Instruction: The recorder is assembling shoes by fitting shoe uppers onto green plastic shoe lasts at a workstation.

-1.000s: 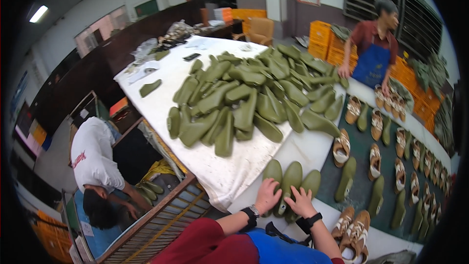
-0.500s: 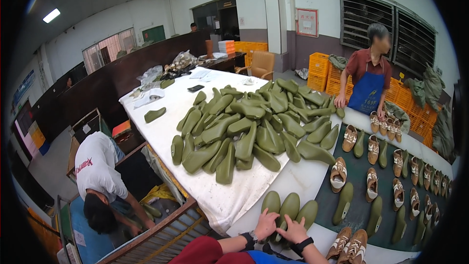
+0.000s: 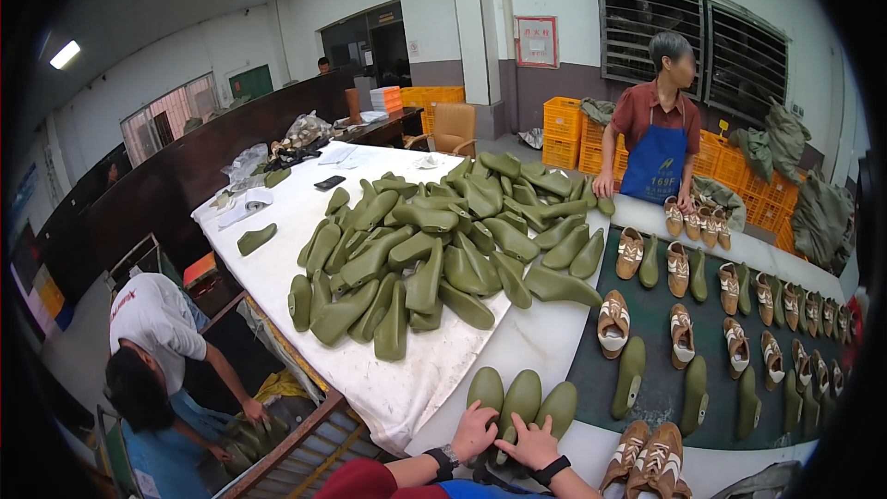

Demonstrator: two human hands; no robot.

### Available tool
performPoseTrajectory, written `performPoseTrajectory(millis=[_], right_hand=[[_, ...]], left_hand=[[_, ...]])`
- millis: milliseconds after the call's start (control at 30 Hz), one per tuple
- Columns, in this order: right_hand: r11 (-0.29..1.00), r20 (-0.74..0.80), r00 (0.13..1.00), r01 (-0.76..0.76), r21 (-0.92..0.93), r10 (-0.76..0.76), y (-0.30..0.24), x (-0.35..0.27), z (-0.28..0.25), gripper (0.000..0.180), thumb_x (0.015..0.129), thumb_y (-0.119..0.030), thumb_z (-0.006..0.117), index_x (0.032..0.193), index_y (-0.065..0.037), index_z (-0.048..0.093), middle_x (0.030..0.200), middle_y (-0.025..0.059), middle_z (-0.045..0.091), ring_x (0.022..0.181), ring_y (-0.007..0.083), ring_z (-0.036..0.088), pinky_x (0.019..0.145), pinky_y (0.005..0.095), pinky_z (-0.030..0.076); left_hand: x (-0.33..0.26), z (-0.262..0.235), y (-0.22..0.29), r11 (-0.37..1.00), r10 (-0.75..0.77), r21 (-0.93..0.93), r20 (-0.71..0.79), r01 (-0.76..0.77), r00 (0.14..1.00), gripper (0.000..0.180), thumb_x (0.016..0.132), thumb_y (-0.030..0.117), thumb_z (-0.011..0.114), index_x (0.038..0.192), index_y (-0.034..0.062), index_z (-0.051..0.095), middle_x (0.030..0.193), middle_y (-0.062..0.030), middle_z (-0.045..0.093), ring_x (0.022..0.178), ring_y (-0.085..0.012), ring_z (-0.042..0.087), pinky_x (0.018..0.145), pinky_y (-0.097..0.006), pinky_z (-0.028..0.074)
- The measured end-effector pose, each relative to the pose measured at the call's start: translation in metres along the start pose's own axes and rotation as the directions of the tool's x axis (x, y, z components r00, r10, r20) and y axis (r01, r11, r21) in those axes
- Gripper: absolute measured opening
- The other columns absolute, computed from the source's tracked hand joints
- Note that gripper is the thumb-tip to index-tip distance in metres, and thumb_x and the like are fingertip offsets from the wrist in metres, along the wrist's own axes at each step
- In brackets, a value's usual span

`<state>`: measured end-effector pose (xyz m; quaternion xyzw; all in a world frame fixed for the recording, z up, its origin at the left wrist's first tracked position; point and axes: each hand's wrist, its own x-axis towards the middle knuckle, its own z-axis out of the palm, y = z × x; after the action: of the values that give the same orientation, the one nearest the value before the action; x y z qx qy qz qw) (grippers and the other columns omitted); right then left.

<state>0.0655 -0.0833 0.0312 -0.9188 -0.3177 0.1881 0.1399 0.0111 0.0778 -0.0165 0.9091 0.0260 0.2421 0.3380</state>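
Three olive-green shoe lasts stand close together at the near edge of the white tabletop: a left one [image 3: 485,388], a middle one [image 3: 524,393] and a right one [image 3: 558,407]. My left hand [image 3: 472,436] lies against the lower part of the left and middle lasts, fingers stretched forward. Beside it, my right hand [image 3: 529,446] spreads its fingers over the lower ends of the middle and right lasts. Both hands touch the lasts without wrapping round them. Just right of my hands sits a pair of brown-and-white sneakers [image 3: 658,458].
A large heap of green lasts [image 3: 430,259] covers the white cloth [image 3: 443,370] ahead. Rows of sneakers and lasts stand on the dark green belt [image 3: 591,388] at right. A co-worker in a blue apron [image 3: 654,166] stands beyond it; another person [image 3: 152,342] bends over a bin at left.
The view has turned a little, so the scene sits farther left. My hands stay at the three lasts. The person at left has shifted their arms inside the bin.
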Motion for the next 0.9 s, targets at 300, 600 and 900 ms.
performPoseTrajectory(millis=[300, 600, 900], right_hand=[[0.999, -0.044, 0.998, 0.044, -0.027, -0.046, 0.004, 0.001, 0.010, 0.079, 0.077, -0.069, 0.046, 0.137, -0.018, 0.035, 0.112, 0.0222, 0.057, 0.117, 0.0486, 0.041, 0.104, 0.0555, 0.025], [0.997, -0.064, 0.995, 0.068, -0.031, -0.070, 0.008, 0.007, 0.016, 0.080, 0.077, -0.067, 0.046, 0.137, -0.015, 0.034, 0.108, 0.0234, 0.058, 0.111, 0.0424, 0.049, 0.108, 0.0535, 0.016], [1.000, 0.012, 1.000, -0.010, 0.007, 0.010, 0.003, 0.005, 0.006, 0.078, 0.075, -0.069, 0.048, 0.137, -0.025, 0.035, 0.119, 0.0194, 0.054, 0.126, 0.0525, 0.027, 0.091, 0.0573, 0.039]], left_hand=[[-0.009, 0.004, -0.003, 0.996, -0.050, 0.068, 0.004, 0.050, 0.999, 0.019, 0.075, 0.009, 0.055, 0.093, 0.0053, 0.063, 0.096, -0.0117, 0.063, 0.105, -0.0319, 0.054, 0.094, -0.046, 0.039], [-0.005, 0.003, 0.001, 0.993, 0.077, 0.083, 0.112, -0.087, 0.991, 0.024, 0.076, 0.004, 0.052, 0.097, 0.0081, 0.063, 0.085, -0.0108, 0.063, 0.085, -0.0280, 0.059, 0.094, -0.048, 0.039], [-0.004, 0.005, -0.004, 1.000, 0.022, -0.008, 0.057, -0.022, 0.998, 0.019, 0.076, 0.007, 0.054, 0.092, 0.0078, 0.063, 0.081, -0.0085, 0.063, 0.082, -0.0270, 0.060, 0.094, -0.048, 0.039]])
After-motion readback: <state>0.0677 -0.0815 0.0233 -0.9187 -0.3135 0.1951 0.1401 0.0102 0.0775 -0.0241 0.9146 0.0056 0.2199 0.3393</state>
